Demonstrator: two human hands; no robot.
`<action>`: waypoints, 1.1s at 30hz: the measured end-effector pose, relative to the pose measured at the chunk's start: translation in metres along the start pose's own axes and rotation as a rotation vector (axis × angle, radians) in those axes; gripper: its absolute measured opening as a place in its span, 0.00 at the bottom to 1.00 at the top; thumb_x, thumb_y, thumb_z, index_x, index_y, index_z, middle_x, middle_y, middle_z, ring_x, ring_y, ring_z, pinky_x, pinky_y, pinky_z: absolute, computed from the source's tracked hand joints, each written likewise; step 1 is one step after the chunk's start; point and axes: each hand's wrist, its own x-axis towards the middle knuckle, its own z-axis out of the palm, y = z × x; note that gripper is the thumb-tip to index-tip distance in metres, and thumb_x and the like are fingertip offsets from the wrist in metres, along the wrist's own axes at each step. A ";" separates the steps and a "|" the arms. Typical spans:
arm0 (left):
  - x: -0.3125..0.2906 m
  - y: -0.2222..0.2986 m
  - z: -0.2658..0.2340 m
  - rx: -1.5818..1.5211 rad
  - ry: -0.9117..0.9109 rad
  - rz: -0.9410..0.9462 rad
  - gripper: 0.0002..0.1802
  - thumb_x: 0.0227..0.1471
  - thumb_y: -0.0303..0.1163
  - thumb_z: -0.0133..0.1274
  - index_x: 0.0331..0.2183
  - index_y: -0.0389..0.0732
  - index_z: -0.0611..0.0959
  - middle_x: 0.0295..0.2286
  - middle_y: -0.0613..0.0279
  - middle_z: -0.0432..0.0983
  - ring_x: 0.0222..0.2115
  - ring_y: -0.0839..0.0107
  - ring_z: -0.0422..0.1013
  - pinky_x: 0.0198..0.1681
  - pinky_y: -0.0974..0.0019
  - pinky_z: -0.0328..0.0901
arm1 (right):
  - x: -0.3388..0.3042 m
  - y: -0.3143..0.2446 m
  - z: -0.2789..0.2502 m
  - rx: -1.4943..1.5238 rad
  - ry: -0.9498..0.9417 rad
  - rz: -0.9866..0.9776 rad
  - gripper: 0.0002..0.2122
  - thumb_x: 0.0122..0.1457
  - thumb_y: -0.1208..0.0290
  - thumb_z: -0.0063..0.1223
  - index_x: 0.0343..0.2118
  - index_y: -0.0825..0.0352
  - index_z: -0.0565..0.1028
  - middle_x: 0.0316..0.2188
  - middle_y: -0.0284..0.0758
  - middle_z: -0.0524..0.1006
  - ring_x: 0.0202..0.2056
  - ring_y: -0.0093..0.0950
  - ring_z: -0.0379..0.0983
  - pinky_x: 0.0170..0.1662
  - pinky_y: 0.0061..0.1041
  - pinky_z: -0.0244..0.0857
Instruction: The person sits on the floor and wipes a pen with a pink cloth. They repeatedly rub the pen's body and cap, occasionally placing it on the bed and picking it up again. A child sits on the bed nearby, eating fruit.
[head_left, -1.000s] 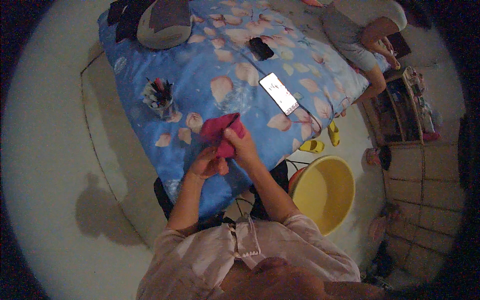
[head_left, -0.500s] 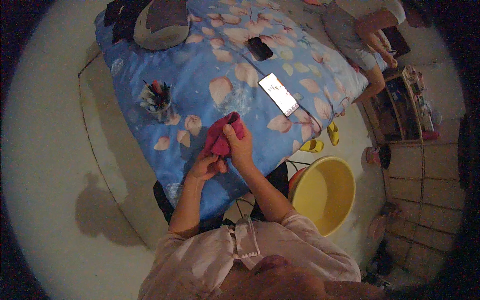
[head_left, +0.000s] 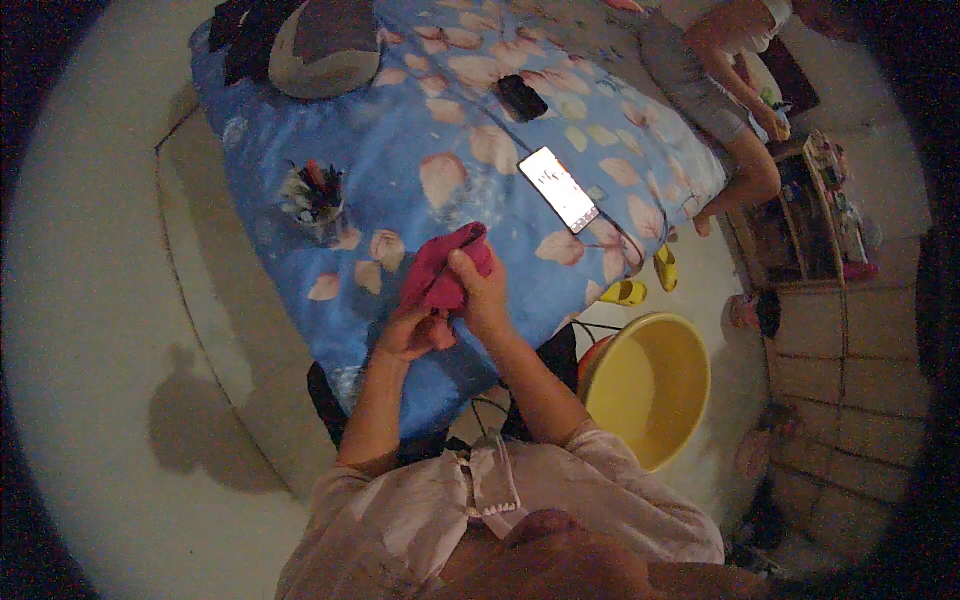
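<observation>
A crumpled magenta cloth (head_left: pixel 436 277) is held in front of me over the blue flowered bedspread (head_left: pixel 400 180). My left hand (head_left: pixel 408 334) grips its lower end with the fingers closed. My right hand (head_left: pixel 483 297) is wrapped round the right side of the cloth, its thumb lying on top. A fold stands up at the upper edge of the cloth. What kind of cloth piece it is cannot be made out. Beyond my hands lie a phone with a lit screen (head_left: pixel 557 190) and, to the left, a clear cup of pens (head_left: pixel 313 195).
A black object (head_left: pixel 522 98) and a pale rounded seat-like item (head_left: pixel 325 55) are farther off. On the right stand a yellow basin (head_left: pixel 650 390), yellow slippers (head_left: pixel 666 268) and a shelf (head_left: pixel 800 220). Another person (head_left: pixel 715 85) sits at the bed's far right edge.
The cloth has spread a little wider to the left and its upper fold has shifted in my hands. The other person has moved an arm and leg.
</observation>
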 end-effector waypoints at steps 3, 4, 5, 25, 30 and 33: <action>0.002 -0.001 -0.009 0.033 -0.023 0.018 0.27 0.49 0.42 0.56 0.48 0.44 0.69 0.26 0.63 0.74 0.19 0.66 0.70 0.22 0.61 0.64 | 0.002 0.000 0.004 0.026 0.014 -0.003 0.14 0.53 0.66 0.57 0.39 0.67 0.69 0.32 0.30 0.74 0.33 0.21 0.70 0.38 0.22 0.67; 0.003 -0.001 -0.007 0.081 -0.050 0.031 0.27 0.49 0.41 0.56 0.49 0.44 0.68 0.29 0.63 0.74 0.20 0.67 0.71 0.22 0.62 0.65 | 0.002 0.000 0.004 -0.066 -0.006 -0.022 0.15 0.53 0.66 0.57 0.40 0.67 0.69 0.31 0.30 0.74 0.33 0.20 0.70 0.38 0.22 0.67; 0.004 0.000 -0.004 0.079 -0.052 0.033 0.27 0.49 0.41 0.56 0.49 0.44 0.68 0.29 0.63 0.74 0.20 0.67 0.71 0.22 0.62 0.65 | -0.001 0.006 0.002 -0.069 -0.007 -0.024 0.15 0.53 0.66 0.57 0.40 0.67 0.69 0.31 0.30 0.74 0.33 0.20 0.70 0.38 0.22 0.67; -0.002 0.000 0.037 0.137 0.093 0.049 0.20 0.52 0.43 0.51 0.43 0.42 0.74 0.27 0.61 0.76 0.22 0.70 0.74 0.24 0.66 0.68 | -0.047 0.010 -0.003 -0.254 0.014 -0.073 0.16 0.55 0.62 0.55 0.41 0.66 0.70 0.32 0.32 0.73 0.28 0.22 0.71 0.32 0.21 0.67; -0.019 -0.014 0.059 0.258 0.034 0.056 0.19 0.52 0.42 0.52 0.43 0.43 0.73 0.27 0.65 0.75 0.20 0.73 0.70 0.21 0.68 0.66 | -0.066 0.004 0.004 -0.086 0.084 -0.109 0.17 0.55 0.62 0.55 0.43 0.65 0.67 0.34 0.33 0.73 0.33 0.23 0.71 0.36 0.24 0.68; -0.034 -0.035 0.039 0.191 0.122 -0.014 0.16 0.52 0.42 0.51 0.40 0.43 0.74 0.23 0.68 0.73 0.16 0.74 0.66 0.18 0.70 0.64 | -0.071 0.014 -0.010 0.134 0.059 -0.013 0.17 0.55 0.61 0.55 0.42 0.65 0.67 0.35 0.34 0.74 0.36 0.25 0.71 0.38 0.26 0.68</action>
